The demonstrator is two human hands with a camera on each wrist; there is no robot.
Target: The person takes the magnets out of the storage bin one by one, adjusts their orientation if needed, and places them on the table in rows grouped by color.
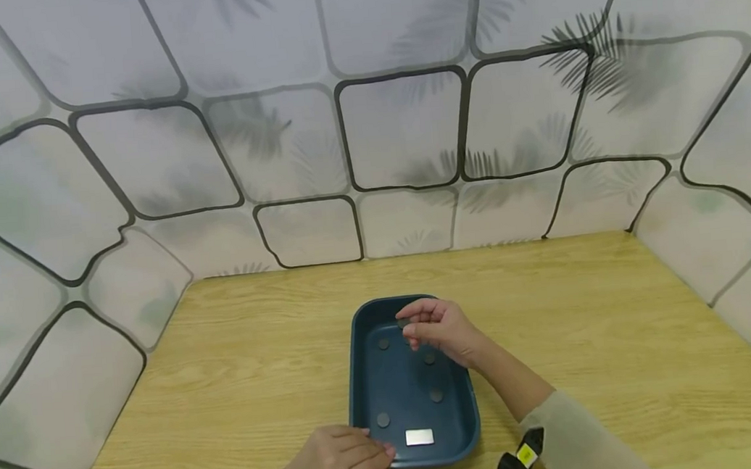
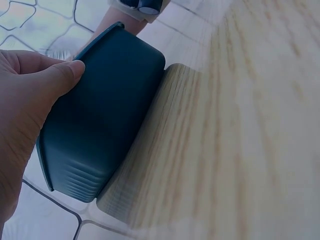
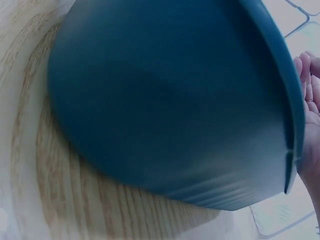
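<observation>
A deep blue rectangular tray [image 1: 392, 379] with rounded corners rests on the wooden table. My left hand [image 1: 339, 459] grips its near left corner; in the left wrist view the thumb [image 2: 75, 71] presses the tray's outer wall [image 2: 110, 100] by the rim. Over the tray's far right part, my right hand [image 1: 437, 330] pinches a small dark round disc [image 1: 403, 323] between thumb and fingers. Several similar grey discs [image 1: 436, 396] lie scattered on the tray floor. A shiny silver rectangular piece [image 1: 419, 437] lies by the near end. The right wrist view is mostly the tray's outer wall [image 3: 165, 100].
The light wood table [image 1: 241, 367] extends on both sides of the tray. Behind and beside it stand pale walls [image 1: 310, 232] with a stone-outline and leaf pattern. A black device with a yellow label [image 1: 522, 460] is at my right sleeve [image 1: 579, 438].
</observation>
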